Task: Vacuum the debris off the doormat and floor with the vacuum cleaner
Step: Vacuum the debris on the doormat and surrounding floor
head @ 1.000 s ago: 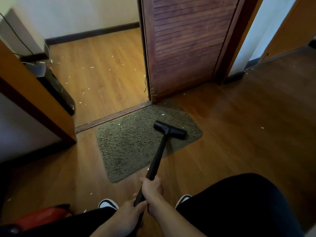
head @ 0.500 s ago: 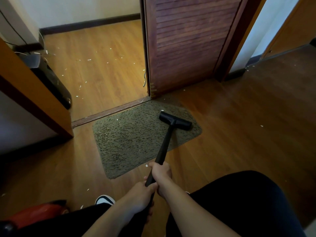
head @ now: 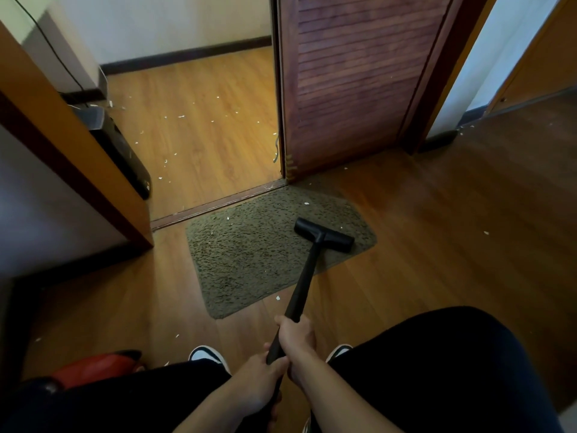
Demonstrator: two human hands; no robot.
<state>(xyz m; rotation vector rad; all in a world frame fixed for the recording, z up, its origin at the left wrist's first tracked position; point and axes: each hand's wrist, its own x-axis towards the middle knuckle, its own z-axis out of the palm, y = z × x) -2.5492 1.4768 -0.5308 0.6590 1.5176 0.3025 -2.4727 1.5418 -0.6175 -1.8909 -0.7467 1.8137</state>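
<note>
A brown shaggy doormat (head: 256, 254) lies on the wooden floor (head: 452, 245) before a doorway. The black vacuum wand (head: 304, 282) runs from my hands to its flat black nozzle (head: 324, 235), which rests on the mat's right part. My right hand (head: 295, 337) grips the wand higher up; my left hand (head: 256, 381) grips it just below, closer to my body. White debris flecks dot the mat (head: 306, 203), the floor at the mat's front edge (head: 278, 297) and the lighter floor beyond the threshold (head: 181, 116).
A louvred wooden door (head: 352, 82) stands open behind the mat. A wooden frame post (head: 62, 132) and a black box (head: 121, 151) are at the left. The red vacuum body (head: 93, 368) sits at the lower left. My shoes (head: 206, 354) and dark trousers fill the bottom.
The nozzle has slid toward the mat's right side, then drawn back toward me a little. Both hands keep their grip on the wand.
</note>
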